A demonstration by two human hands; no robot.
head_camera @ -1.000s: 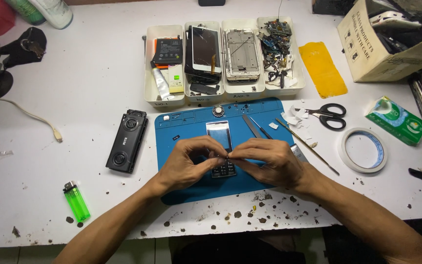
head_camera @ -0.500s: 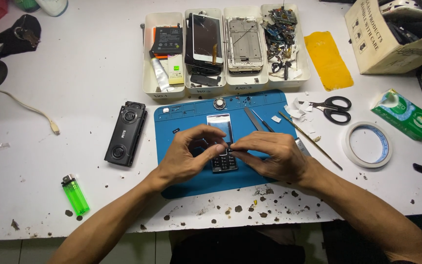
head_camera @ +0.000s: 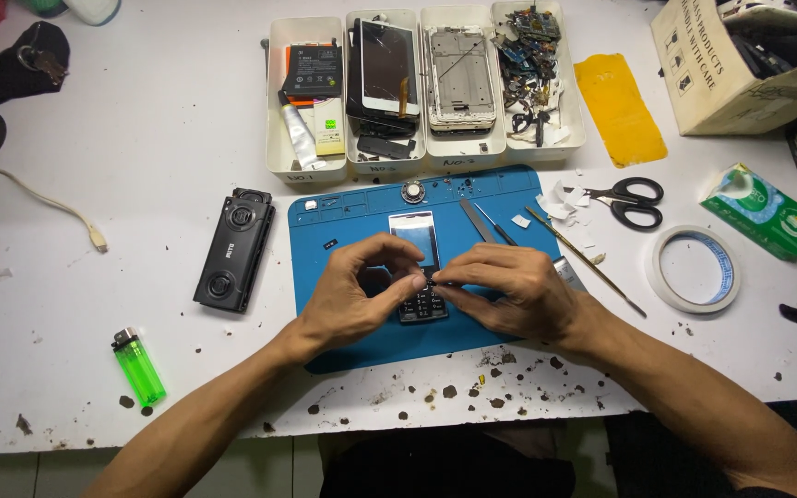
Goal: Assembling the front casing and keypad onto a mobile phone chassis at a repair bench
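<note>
Two hands meet mid-frame over the blue mat [head_camera: 343,341]: our left hand [head_camera: 359,295] and right hand [head_camera: 509,293] pinch the small keypad phone [head_camera: 420,267] lying there. Risk, we judge: fingertips slip, loose keypad parts scatter across the speckled bench [head_camera: 140,138].

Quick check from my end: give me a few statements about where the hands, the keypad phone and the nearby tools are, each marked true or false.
1. Both hands, left hand and right hand, meet over the small keypad phone. True.
2. The phone lies on the blue mat. True.
3. The green lighter lies on the mat. False: it lies on the white table, left of the mat.
4. The scissors are in the right hand. False: they lie on the table, right of the mat.
5. The tape roll lies flat, right of the mat. True.
</note>
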